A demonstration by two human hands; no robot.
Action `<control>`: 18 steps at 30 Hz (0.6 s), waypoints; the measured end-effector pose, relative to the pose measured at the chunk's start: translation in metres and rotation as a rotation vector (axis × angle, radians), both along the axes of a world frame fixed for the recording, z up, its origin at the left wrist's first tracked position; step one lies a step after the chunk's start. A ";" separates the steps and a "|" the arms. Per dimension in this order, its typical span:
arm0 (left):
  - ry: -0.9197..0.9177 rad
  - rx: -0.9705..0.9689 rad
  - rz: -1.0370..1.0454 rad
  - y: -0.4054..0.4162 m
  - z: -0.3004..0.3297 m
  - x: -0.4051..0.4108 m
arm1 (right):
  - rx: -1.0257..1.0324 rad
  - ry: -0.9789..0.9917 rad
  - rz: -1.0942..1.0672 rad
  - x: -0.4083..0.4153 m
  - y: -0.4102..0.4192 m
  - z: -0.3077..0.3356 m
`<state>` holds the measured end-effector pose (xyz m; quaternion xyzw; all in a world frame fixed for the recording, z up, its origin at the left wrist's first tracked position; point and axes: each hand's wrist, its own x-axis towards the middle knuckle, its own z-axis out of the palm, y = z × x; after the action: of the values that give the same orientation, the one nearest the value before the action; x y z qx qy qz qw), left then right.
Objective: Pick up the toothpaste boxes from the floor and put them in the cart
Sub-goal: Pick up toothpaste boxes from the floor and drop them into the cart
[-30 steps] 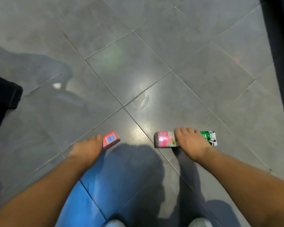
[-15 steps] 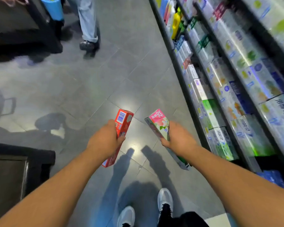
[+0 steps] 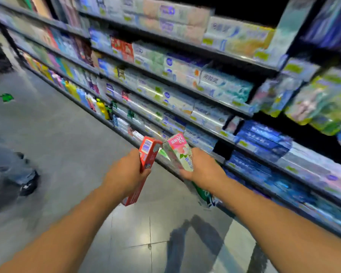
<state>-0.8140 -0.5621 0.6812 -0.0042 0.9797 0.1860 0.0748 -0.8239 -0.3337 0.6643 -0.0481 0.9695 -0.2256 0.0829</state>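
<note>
Red card shows in the head view: a red box (image 3: 148,154) is gripped in the left hand (image 3: 125,175), fingers wrapped round its middle, its barcoded end up and its lower end below the wrist. A green box (image 3: 182,154) with a pink end is gripped in the right hand (image 3: 202,170) in the same way. The two top ends are held close together, near touching, in front of the shelves (image 3: 185,91) and above the floor (image 3: 67,154). Both boxes are clear of the floor; the cart is not seen in this view, which is heavily blurred.

The step in hand is judged to be the carry to the cart. It is done well if both grips are kept firm round the middles, the boxes are kept apart from the shelf stock, and the cart is found before either hand is loosened.

Counted: two boxes, one per hand; two hands. A dark shoe (image 3: 27,185) is seen at the left. No further box is made out on the floor.
</note>
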 end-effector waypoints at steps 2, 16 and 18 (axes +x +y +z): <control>0.023 0.029 -0.114 0.053 0.019 -0.002 | 0.000 0.020 -0.104 0.026 0.049 0.017; 0.133 0.096 -1.136 0.563 0.063 0.178 | -0.020 0.154 -1.100 0.368 0.461 0.073; 0.151 0.089 -1.254 0.629 0.068 0.232 | 0.010 0.140 -1.233 0.437 0.505 0.076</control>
<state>-0.5825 0.0673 0.7496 0.5871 0.7897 0.1472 0.1002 -0.3865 0.1709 0.7407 0.5067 0.8230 -0.2237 -0.1261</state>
